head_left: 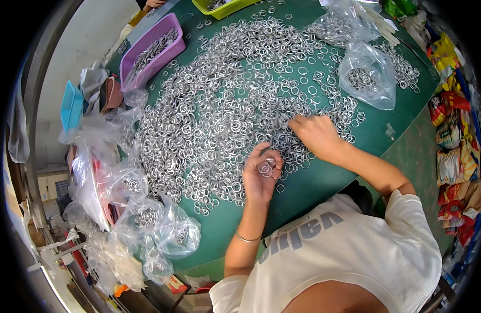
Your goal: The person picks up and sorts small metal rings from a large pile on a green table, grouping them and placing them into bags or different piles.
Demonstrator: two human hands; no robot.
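A broad spread of small silvery metal rings [219,109] covers much of the green table [303,193]. My left hand [261,175] is turned palm up at the near edge of the spread, its fingers curled round a few metal rings [266,166]. To its right, my right hand [319,136] reaches down into the rings with the back of the hand upward. Its fingers are bent and their tips touch the rings; whether one is pinched there is hidden.
At the far left stands a purple basket [179,44] holding rings, with a yellow-green basket [225,9] beyond. Clear plastic bags [379,96] with rings lie at the far right, more bags [185,235] at the left. A blue container [71,107] sits at the left edge. Another person's hand [156,3] shows at the top.
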